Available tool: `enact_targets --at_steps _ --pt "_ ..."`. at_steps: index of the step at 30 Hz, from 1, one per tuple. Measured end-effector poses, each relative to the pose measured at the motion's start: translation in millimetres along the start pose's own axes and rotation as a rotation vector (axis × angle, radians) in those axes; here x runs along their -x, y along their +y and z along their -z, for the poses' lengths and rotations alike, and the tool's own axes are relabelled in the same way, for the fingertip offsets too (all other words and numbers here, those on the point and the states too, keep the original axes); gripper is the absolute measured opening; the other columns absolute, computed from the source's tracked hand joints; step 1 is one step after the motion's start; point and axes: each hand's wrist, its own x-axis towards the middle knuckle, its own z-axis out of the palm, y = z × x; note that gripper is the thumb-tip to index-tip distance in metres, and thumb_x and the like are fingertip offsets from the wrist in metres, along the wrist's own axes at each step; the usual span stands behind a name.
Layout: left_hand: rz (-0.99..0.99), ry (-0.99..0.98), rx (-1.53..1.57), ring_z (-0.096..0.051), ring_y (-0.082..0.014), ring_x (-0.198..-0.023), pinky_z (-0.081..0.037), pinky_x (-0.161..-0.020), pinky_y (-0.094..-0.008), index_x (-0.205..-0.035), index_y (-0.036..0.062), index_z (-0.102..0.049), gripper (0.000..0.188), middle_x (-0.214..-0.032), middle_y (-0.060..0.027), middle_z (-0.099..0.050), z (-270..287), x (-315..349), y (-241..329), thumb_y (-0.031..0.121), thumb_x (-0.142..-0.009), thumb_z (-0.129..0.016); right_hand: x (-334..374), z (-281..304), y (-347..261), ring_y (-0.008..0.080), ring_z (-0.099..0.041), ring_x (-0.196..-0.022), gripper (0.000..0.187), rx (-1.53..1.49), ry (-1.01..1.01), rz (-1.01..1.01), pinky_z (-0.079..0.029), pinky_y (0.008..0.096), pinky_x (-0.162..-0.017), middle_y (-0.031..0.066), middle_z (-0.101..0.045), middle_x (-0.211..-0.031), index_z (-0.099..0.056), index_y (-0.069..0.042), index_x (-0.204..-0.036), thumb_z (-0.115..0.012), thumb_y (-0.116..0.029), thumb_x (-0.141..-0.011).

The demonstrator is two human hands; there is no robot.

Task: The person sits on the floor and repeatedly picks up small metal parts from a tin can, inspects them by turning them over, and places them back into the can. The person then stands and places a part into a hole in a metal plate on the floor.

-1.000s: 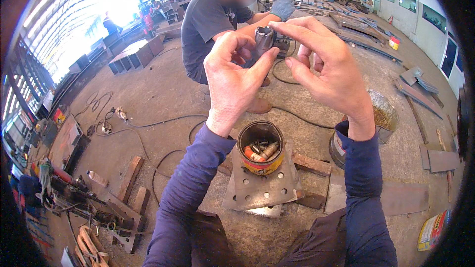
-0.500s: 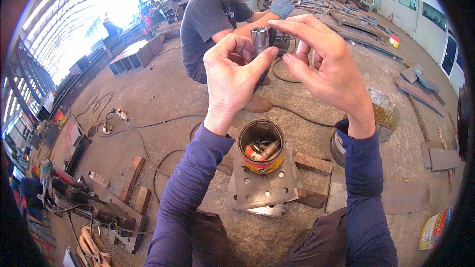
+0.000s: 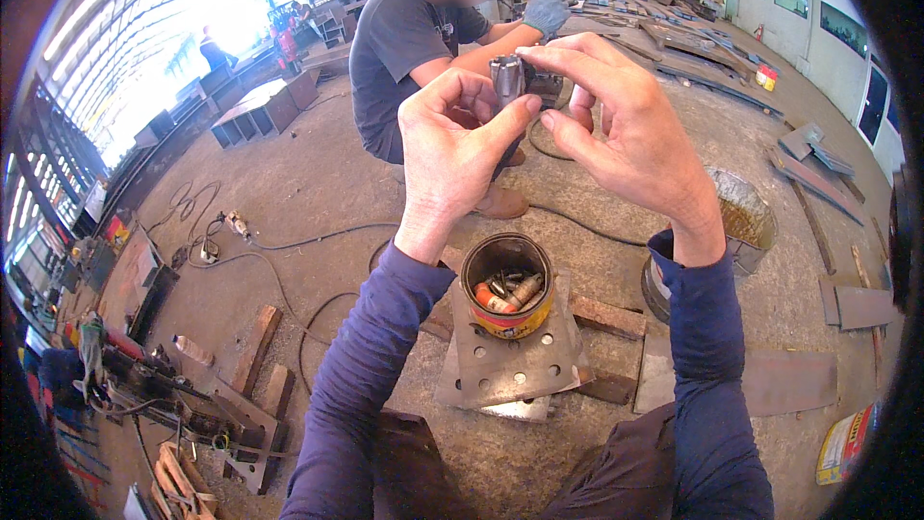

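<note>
Raised in front of me, my left hand (image 3: 450, 140) is closed on an annular cutter (image 3: 507, 80), a short grey fluted steel cylinder with a toothed rim facing up. Its thumb presses the near side, while the curled fingers are partly hidden behind. My right hand (image 3: 626, 116) is at the cutter's right, fingers apart; its index fingertip is at the toothed rim and its thumb stands off the side. Below both hands, a round can (image 3: 508, 325) with a yellow and red outside holds several metal pieces and an orange-red piece.
The can stands on steel plates with holes (image 3: 481, 371), beside wooden blocks (image 3: 608, 316). A co-worker (image 3: 399, 48) in a yellow helmet squats just beyond my hands. Cables (image 3: 318, 234) cross the floor. A metal bucket (image 3: 741, 217) is right; steel scraps and a machine (image 3: 183, 400) are left.
My right hand has shifted slightly down and left, its index fingertip closer over the cutter's rim. The left hand keeps hold of the annular cutter, which has turned a little.
</note>
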Motion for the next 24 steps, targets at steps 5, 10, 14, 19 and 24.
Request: enact_targets --at_steps 5,10,14,19,24 --pt "-0.063 0.015 -0.160 -0.064 -0.0048 -0.080 -0.054 -0.073 -0.0235 -0.108 0.0005 -0.073 0.023 -0.091 0.0004 -0.072 5 -3 -7 0.005 -0.087 -0.083 -1 3 -2 0.0098 -0.056 -0.069 0.048 -0.001 0.004 0.009 -0.049 0.0251 -0.063 0.0091 -0.064 -0.120 -0.067 -0.003 -0.129 -0.070 0.006 -0.082" --pt "-0.119 0.034 -0.224 -0.060 -0.0023 -0.076 -0.048 -0.066 -0.0199 -0.106 0.0018 -0.073 0.023 -0.088 0.0032 -0.070 4 -3 -12 0.006 -0.085 -0.085 0 4 -3 0.0093 -0.057 -0.069 0.045 0.009 -0.002 -0.006 -0.049 0.0254 -0.063 0.0088 -0.064 -0.120 -0.069 -0.005 -0.127 -0.070 0.005 -0.083" --pt "-0.172 0.050 -0.350 -0.057 -0.0011 -0.073 -0.044 -0.062 -0.0188 -0.102 0.0025 -0.073 0.022 -0.084 0.0045 -0.068 3 -2 -12 0.008 -0.084 -0.086 1 9 -1 0.0093 -0.057 -0.070 0.043 0.007 -0.003 0.005 -0.049 0.0255 -0.064 0.0088 -0.064 -0.120 -0.070 -0.006 -0.126 -0.070 0.004 -0.084" --pt "-0.234 0.126 -0.354 -0.050 -0.0067 -0.059 -0.044 -0.055 -0.0247 -0.075 0.0048 -0.061 0.032 -0.064 0.0012 -0.055 2 -4 -14 0.017 -0.072 -0.090 1 9 -2 0.0084 -0.056 -0.069 0.044 0.015 0.007 0.001 -0.048 0.0247 -0.063 0.0082 -0.065 -0.120 -0.071 -0.007 -0.126 -0.069 0.004 -0.084" --pt "-0.223 0.085 -0.493 -0.056 -0.0016 -0.069 -0.044 -0.059 -0.0201 -0.092 0.0031 -0.071 0.019 -0.078 0.0044 -0.066 5 0 -13 0.010 -0.083 -0.085 2 7 -4 0.0075 -0.054 -0.068 0.046 0.004 0.002 0.011 -0.047 0.0243 -0.063 0.0068 -0.064 -0.119 -0.071 -0.008 -0.126 -0.069 0.006 -0.083"
